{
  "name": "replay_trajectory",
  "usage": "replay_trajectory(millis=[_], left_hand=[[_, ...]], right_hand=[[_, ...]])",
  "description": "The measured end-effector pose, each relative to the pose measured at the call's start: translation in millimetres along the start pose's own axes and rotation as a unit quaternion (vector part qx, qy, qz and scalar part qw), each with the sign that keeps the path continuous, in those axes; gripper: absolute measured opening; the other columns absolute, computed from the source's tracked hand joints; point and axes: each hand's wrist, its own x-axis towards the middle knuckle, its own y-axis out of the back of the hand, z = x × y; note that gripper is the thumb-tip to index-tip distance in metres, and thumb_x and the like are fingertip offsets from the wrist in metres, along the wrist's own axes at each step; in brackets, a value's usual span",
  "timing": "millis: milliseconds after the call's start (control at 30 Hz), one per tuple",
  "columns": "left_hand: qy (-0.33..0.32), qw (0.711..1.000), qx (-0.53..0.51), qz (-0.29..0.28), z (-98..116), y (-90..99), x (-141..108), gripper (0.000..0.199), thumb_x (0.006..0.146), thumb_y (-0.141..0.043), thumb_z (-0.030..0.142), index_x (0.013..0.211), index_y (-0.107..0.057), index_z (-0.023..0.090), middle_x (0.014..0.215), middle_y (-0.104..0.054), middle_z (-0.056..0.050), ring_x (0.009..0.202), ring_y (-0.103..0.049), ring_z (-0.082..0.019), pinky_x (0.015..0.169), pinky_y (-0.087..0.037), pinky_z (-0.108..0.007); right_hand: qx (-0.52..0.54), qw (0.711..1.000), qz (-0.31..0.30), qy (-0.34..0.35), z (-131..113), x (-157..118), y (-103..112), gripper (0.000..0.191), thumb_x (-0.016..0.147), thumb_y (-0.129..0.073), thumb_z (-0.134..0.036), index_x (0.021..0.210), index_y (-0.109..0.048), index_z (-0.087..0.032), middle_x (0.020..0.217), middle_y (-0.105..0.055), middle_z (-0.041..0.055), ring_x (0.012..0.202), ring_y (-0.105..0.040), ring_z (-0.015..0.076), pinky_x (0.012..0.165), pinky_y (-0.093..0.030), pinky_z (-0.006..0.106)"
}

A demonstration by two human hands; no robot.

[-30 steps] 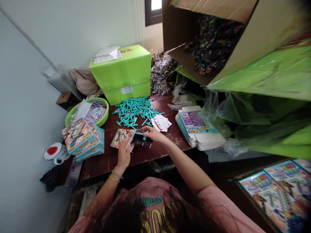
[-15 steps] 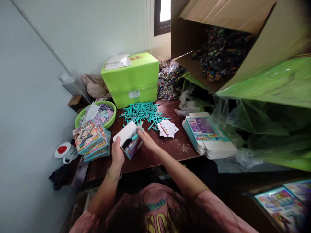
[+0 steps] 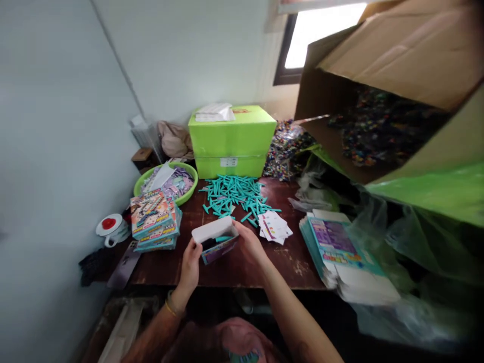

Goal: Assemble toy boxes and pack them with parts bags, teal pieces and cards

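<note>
Between my two hands is an open cardboard box, with its white flap raised at the back. My left hand grips the box's left end, thumb near the flap. At the right end, my right hand holds the box with its fingers behind the edge. Inside lie a teal stick-shaped piece and something black. A pile of similar teal pieces spreads just behind the box. Small printed cards lie to the right of my right hand.
Filled boxes are stacked at left before a green basin of purple packets. A lidded mug and phone stand farther left. Flat cartons lie right. A green carton and bead bags stand behind.
The view has swung, so the scene sits lower and farther right. The box in my hands is turned more level, its long side now facing me. Both hands still hold it.
</note>
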Motion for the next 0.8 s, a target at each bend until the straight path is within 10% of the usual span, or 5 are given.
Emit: replay_trajectory(millis=[133, 233, 533, 800], left_hand=[[0.058, 0.995, -0.055, -0.056, 25, 1.7, 10, 0.057, 0.083, -0.066, 0.063, 0.115, -0.074, 0.016, 0.114, -0.075, -0.012, 0.11, -0.068, -0.031, 0.103, -0.05, -0.045], [0.074, 0.988, -0.025, -0.132, 44, 1.0, 20, 0.044, 0.08, -0.073, 0.051, 0.108, -0.078, 0.017, 0.109, -0.077, -0.011, 0.107, -0.068, -0.031, 0.103, -0.048, -0.045], [0.094, 0.958, -0.08, -0.258, 49, 7.1, 38, 0.05, 0.082, -0.073, 0.039, 0.128, -0.069, 0.021, 0.123, -0.073, -0.011, 0.118, -0.065, -0.03, 0.108, -0.042, -0.045], [0.082, 0.967, -0.068, -0.232, 50, 0.0, 39, 0.043, 0.086, -0.068, 0.042, 0.122, -0.072, 0.019, 0.119, -0.074, -0.01, 0.111, -0.067, -0.029, 0.104, -0.045, -0.043]], right_hand=[[-0.155, 0.986, -0.034, 0.053, -18, 9, 8, 0.039, 0.077, -0.073, -0.052, 0.103, -0.075, -0.023, 0.107, -0.075, 0.0084, 0.103, -0.068, 0.0299, 0.095, -0.052, 0.044], [-0.349, 0.919, -0.062, 0.174, -33, 9, 7, 0.022, 0.089, -0.06, -0.039, 0.082, -0.075, -0.024, 0.084, -0.072, 0.0073, 0.082, -0.068, 0.0267, 0.079, -0.056, 0.041], [-0.538, 0.717, -0.155, 0.414, -34, -6, 20, 0.047, 0.1, -0.045, -0.02, 0.141, -0.059, -0.039, 0.119, -0.074, 0.0051, 0.1, -0.073, 0.0245, 0.085, -0.062, 0.04], [-0.455, 0.839, -0.12, 0.273, -39, -16, -3, 0.036, 0.103, -0.045, -0.034, 0.13, -0.069, -0.034, 0.123, -0.073, 0.0066, 0.113, -0.07, 0.0263, 0.093, -0.061, 0.043]])
